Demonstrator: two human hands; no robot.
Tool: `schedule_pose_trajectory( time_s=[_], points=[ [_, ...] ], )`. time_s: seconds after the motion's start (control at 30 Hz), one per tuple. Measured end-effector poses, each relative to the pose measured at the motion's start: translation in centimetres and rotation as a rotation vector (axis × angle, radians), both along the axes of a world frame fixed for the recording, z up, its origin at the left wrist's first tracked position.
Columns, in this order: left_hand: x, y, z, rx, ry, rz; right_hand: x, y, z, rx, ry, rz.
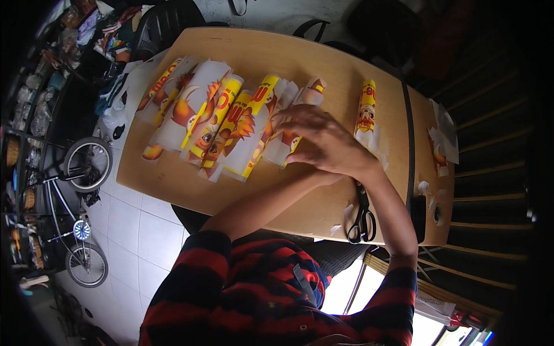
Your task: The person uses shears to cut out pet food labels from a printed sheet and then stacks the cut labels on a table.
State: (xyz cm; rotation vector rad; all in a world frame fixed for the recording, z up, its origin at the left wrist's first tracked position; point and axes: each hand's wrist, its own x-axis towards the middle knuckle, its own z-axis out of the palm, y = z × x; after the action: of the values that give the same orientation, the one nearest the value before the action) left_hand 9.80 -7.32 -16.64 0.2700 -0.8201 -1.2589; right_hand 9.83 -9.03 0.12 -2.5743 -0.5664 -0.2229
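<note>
Arranging the printed sheets (222, 112), left of and beyond the scissors (362, 222), seems underway: right hand (320, 138) over them, fingers apart; left hand (329, 177) mostly hidden, fingers unclear. Next likely needs a light pinch.
</note>
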Motion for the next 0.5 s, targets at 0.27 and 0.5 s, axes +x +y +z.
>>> schedule_pose_trajectory(
  time_s=[0.27, 0.5],
  points=[
    [-2.9, 16.1, 11.1, 0.247, -1.196, 0.917, -2.4, -3.1, -3.8, -0.065, 0.164, -0.093],
    [7.5, 20.1, 13.8, 0.859, -1.862, 1.397, -3.4, -1.7, -5.7, 0.058, -0.047, -0.459]
  ],
)
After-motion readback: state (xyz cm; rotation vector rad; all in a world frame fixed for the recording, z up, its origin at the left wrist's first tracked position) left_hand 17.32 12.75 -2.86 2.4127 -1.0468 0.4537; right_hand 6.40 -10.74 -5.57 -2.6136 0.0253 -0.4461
